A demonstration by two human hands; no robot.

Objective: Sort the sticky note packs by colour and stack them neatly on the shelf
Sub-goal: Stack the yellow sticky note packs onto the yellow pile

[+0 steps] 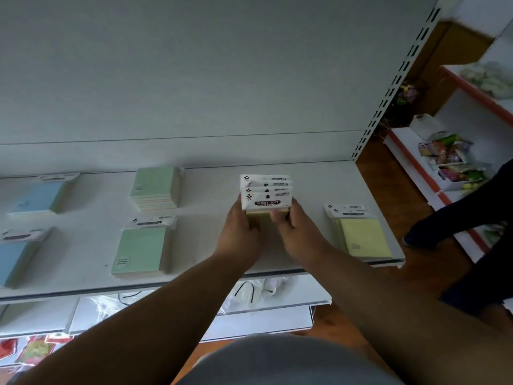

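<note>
Both my hands hold a bundle of yellow sticky note packs [266, 196] above the middle of the white shelf [211, 245]; the white header cards fan out at the top. My left hand [239, 235] grips its left side and my right hand [296, 235] grips its right side, thumb across the front. On the shelf lie a yellow stack [361, 237] at the right, two green stacks [142, 250] [155, 191] left of centre, and two blue stacks [39, 197] [14, 259] at the far left.
A slotted upright [388, 98] ends the shelf at the right. Lower shelves hold white plastic bags [258, 291] and red packets [30, 348]. Another person in dark clothes [455, 218] stands to the right beside a red-edged rack of goods [449, 162].
</note>
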